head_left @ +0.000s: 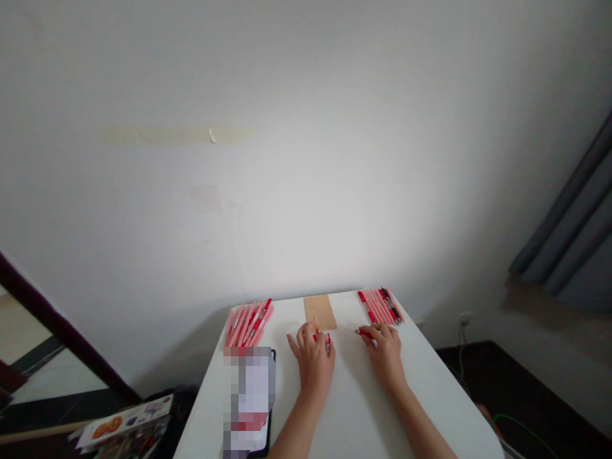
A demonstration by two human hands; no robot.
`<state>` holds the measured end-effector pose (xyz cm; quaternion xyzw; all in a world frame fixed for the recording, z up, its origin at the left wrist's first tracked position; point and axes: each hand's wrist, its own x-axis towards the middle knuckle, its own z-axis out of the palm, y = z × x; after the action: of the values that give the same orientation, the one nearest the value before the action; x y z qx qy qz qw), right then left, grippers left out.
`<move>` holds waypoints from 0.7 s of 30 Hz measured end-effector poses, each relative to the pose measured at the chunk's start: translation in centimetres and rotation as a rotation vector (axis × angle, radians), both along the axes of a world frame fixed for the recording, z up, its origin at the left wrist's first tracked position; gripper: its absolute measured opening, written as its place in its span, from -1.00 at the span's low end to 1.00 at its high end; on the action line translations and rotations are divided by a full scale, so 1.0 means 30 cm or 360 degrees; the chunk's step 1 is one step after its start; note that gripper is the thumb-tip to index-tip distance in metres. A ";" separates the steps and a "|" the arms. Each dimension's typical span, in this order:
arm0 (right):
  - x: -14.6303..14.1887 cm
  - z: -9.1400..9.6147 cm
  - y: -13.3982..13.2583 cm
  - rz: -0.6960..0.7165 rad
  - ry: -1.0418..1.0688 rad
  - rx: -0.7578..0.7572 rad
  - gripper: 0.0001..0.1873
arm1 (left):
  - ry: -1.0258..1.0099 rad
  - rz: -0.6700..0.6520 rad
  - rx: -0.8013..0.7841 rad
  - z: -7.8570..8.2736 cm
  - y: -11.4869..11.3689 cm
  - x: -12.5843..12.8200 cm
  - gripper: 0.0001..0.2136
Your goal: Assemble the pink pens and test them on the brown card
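Observation:
My left hand (316,360) is in the middle of the white table, its fingers bent around a red pen part (329,338) that shows between them. A thin piece with an orange tint (316,326) sticks up by its fingertips; its kind is too small to make out. To the right, my right hand (386,354) is closed on a red pen barrel (366,333) whose grey tip points left toward my left hand. Just beyond my left hand lies a flat tan pad (319,311). The fingers hide much of what both hands hold.
Several pink and red pens (248,323) lie in a bunch at the table's back left. Another row of pink, red and black pens (381,306) lies at the back right. A phone (271,389), partly blurred out, rests along the left edge. The wall (306,191) stands behind the table (344,408).

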<state>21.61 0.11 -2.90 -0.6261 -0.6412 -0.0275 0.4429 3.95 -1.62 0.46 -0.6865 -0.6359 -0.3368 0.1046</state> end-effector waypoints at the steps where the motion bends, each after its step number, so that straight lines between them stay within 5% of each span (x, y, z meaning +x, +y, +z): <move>1: 0.000 0.001 -0.001 -0.0001 -0.0001 0.0003 -0.73 | 0.0014 -0.0001 0.0007 0.000 -0.001 0.002 -0.89; 21: -0.003 0.007 0.000 -0.0012 -0.0020 -0.0004 -0.74 | 0.0045 0.0003 -0.0043 -0.003 0.001 0.005 -0.89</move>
<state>21.51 0.10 -2.70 -0.6289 -0.6417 -0.0322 0.4378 4.09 -1.60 0.37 -0.6919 -0.6394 -0.3185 0.1046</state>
